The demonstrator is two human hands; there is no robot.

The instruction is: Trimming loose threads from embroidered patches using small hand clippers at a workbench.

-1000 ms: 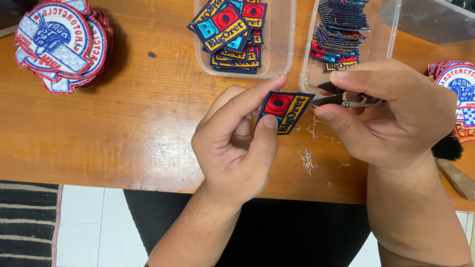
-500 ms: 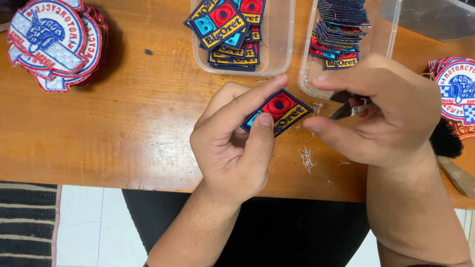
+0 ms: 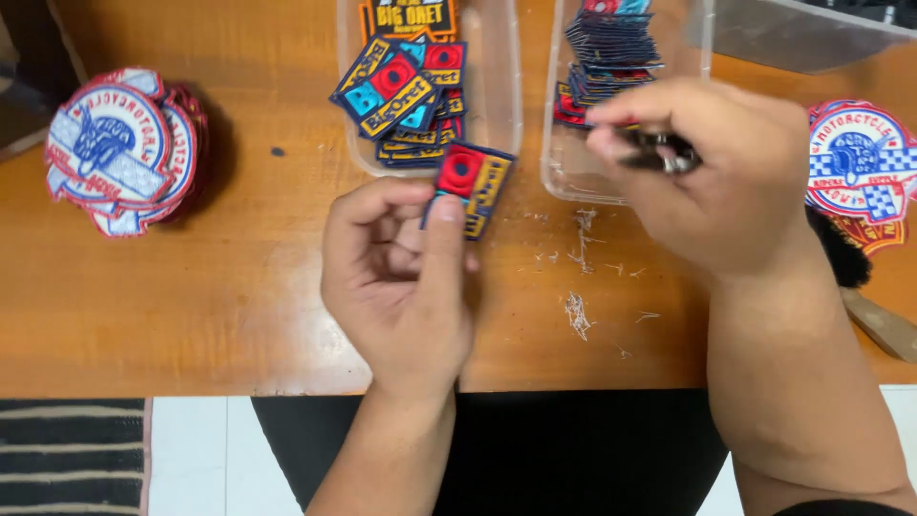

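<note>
From the head view, my left hand [image 3: 401, 287] pinches a small rectangular embroidered patch [image 3: 470, 186] between thumb and forefinger, the fingers narrow on its lower edge. The patch rises at about one o'clock from that hand, its long axis tilted from lower left to upper right, its top corner just over the near rim of the left clear tray [image 3: 511, 115]. My right hand [image 3: 726, 172] sits at three o'clock from the patch, a little apart from it, fingers curled tight round a small dark metal tool [image 3: 659, 153], likely snips, though blur hides which. The left hand is the nearer one to the patch; the right would have to travel toward nine o'clock to meet it.

The left tray holds a loose heap of like patches. The right clear tray [image 3: 554, 186], at twelve o'clock from my right hand, holds a neat stack of them. Thread trimmings [image 3: 576, 313] lie on the wooden counter [image 3: 191, 306] between my hands. A pile of round patches [image 3: 119, 148] lies far off at ten o'clock, another round pile [image 3: 864, 162] at the right edge, with a dark brush [image 3: 841, 253] beneath it. Nothing stands between tool and patch.
</note>
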